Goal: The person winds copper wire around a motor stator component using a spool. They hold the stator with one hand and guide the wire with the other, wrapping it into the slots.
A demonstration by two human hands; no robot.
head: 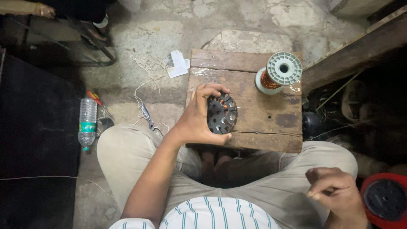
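Note:
My left hand (199,116) grips a round dark metal stator core (222,114) with slots and copper windings, holding it on edge over a worn wooden board (263,114) set on the floor between my knees. My right hand (335,188) rests low by my right knee with its fingers pinched together; whether a thin wire lies between them I cannot tell. A pale green plastic spool of copper wire (280,73) stands on the board's far right corner, apart from both hands.
A plastic water bottle (87,123) lies on the stone floor at the left, next to scissors (148,118) and loose string. A red round lid-like object (386,199) sits at the lower right. A wooden beam (356,51) runs along the upper right.

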